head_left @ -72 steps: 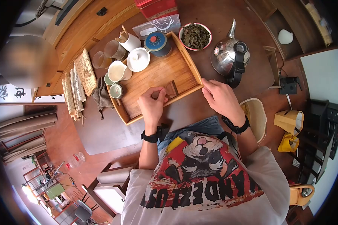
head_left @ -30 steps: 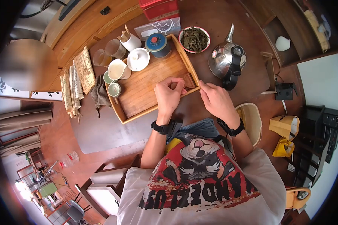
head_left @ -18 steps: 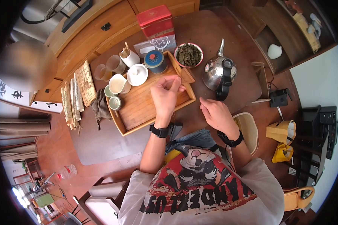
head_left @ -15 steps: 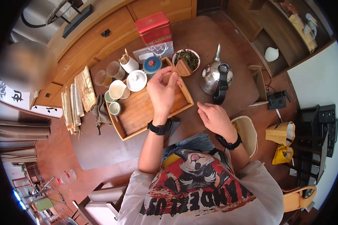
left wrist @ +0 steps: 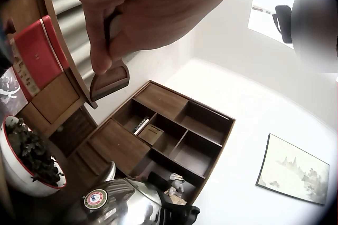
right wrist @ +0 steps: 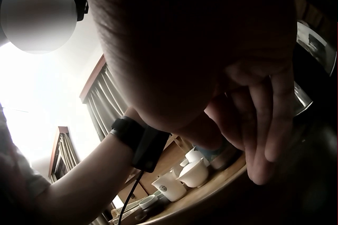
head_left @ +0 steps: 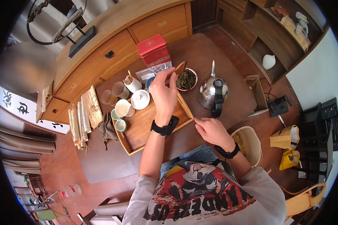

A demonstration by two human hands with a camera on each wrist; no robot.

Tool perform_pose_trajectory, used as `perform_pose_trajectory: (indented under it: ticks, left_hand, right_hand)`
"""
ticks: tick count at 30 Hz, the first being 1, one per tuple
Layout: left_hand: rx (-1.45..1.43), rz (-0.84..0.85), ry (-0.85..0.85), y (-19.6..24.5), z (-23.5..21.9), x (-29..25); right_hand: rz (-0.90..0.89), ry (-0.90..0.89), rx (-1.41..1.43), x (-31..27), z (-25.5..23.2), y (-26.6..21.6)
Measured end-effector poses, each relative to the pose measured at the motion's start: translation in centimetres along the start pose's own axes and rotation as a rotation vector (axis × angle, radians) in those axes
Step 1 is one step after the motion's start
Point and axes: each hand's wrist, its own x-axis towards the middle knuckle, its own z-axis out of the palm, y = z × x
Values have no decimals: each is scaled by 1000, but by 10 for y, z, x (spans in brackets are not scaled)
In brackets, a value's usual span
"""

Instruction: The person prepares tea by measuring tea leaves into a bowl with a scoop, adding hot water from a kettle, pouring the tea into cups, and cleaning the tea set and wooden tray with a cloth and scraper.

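My left hand (head_left: 163,98) pinches the handle of a small wooden tea scoop (left wrist: 111,83) between thumb and fingers, raised above the far side of the tray. In the head view the scoop overlaps the edge of a red-rimmed white bowl (left wrist: 24,175) heaped with dark tea leaves (head_left: 186,79). My right hand (head_left: 214,132) lies beside the near right corner of the wooden tray (head_left: 148,125), fingers loosely bent around nothing. On the tray stand a lidded white gaiwan (head_left: 140,99), a white pitcher (head_left: 124,108), small green cups (head_left: 120,125) and a blue canister (head_left: 150,83), partly hidden.
A steel kettle (head_left: 211,92) stands right of the bowl. Behind are a red tin (head_left: 153,50) and a printed pouch (head_left: 146,74). Left of the tray lie a grey cloth (head_left: 107,127) and bamboo rolls (head_left: 91,107). A bin (head_left: 253,150) stands by the table's near right edge.
My left hand has lifted the tea scoop from the tray's near right corner and carried it away from me to the tea leaf bowl. My right hand has come off the tray's edge.
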Motion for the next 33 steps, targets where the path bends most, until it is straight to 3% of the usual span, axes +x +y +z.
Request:
perform_pose_trajectory:
  ticks: [8,11,17,19,21,22,28,33]
  left_hand:
    - [43,65,21,-5,4,-2]
    - [34,-16,-27,-9,5,-4]
    - [67,21,-53,-27,18,-9]
    - [75,69,-65,-26,18,-12]
    - [-176,-179,-107,-23,18,-17]
    - [-138,-145,-81,-23,14,-21]
    - [-321,-352,23,3,-68,-54]
    - [-136,-316,443,3,-192,-97]
  right_hand:
    - [12,-35,14,2,-1,1]
    - [-18,-22,25,2,-2,4]
    - [-80,-57,34,-2,-5,8]
    - [-14,-8,130,-5,-4,12]
    - [-17,-48,127,-5,-9,6]
    - [0,-47,138,-7,-10,8]
    - [-35,-58,158,-1,-11,6]
    - [-13,-71,163,5,-12,-7]
